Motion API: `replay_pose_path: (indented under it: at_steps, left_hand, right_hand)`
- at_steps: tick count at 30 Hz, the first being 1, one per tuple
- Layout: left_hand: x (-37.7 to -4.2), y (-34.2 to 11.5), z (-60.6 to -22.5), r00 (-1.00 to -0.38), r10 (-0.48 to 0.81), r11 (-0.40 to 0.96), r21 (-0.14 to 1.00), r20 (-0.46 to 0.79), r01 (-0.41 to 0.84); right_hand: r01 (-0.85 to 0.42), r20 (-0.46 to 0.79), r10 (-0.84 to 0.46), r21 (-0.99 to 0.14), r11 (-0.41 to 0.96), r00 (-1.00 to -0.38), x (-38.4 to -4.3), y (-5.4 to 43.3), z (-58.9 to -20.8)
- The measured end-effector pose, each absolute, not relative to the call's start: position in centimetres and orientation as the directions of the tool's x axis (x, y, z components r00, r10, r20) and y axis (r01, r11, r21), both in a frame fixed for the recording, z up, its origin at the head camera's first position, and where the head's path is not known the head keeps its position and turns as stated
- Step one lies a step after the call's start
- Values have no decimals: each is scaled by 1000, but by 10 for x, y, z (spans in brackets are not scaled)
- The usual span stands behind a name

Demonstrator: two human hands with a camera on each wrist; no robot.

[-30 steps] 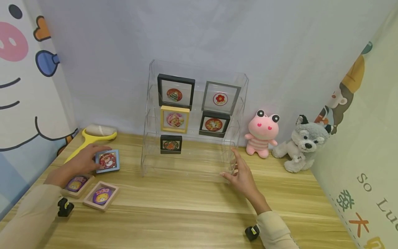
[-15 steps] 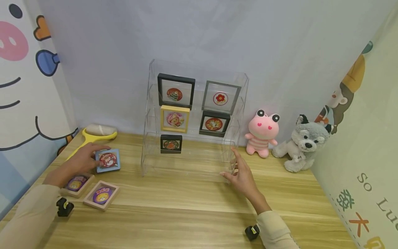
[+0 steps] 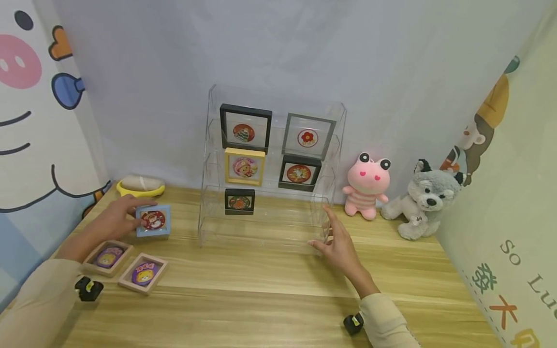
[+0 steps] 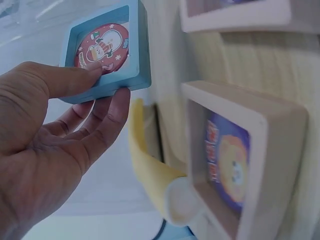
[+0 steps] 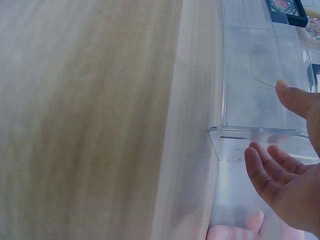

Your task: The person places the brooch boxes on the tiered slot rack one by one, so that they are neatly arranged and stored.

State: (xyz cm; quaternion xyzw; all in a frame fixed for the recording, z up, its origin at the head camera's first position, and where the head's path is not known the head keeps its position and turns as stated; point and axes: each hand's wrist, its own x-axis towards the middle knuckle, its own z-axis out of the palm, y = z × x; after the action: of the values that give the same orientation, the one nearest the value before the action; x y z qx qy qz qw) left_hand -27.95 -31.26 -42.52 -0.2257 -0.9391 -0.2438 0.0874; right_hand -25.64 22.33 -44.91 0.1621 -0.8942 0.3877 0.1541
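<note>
Over the table [image 3: 243,309], left of the clear stand [image 3: 278,204], the left grip [image 3: 114,220] pinches a blue frame [image 3: 153,220], thumb in front and fingers behind, likely to keep its front showing. The right grip [image 3: 339,247], thumb and fingers apart, is at the stand's right edge, perhaps to steady it. Two wooden frames [image 3: 143,273] lie near the left grip, possible obstacles.

Clear stand [image 5: 250,95] cut off in right wrist view.

The cream backdrop [image 3: 474,232] at right reads "So Lu", cut off at the edge, plus "發" and "大"
</note>
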Motion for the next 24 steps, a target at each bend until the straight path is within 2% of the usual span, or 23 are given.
replay_pose_path:
  at_steps: [8, 16, 24]
  left_hand:
    - [-266, -302, -401, -865, 381, 776, 397, 327, 491]
    - [-255, -284, -379, -872, 402, 747, 452, 278, 488]
    - [-245, -252, -355, -822, 477, 704, 424, 313, 570]
  right_hand:
    - [-415, 403, -176, -645, 642, -898, -257, 223, -448]
    - [-416, 403, -177, -645, 641, -898, -257, 224, -449]
    - [-417, 406, -177, -641, 644, -896, -257, 224, -449]
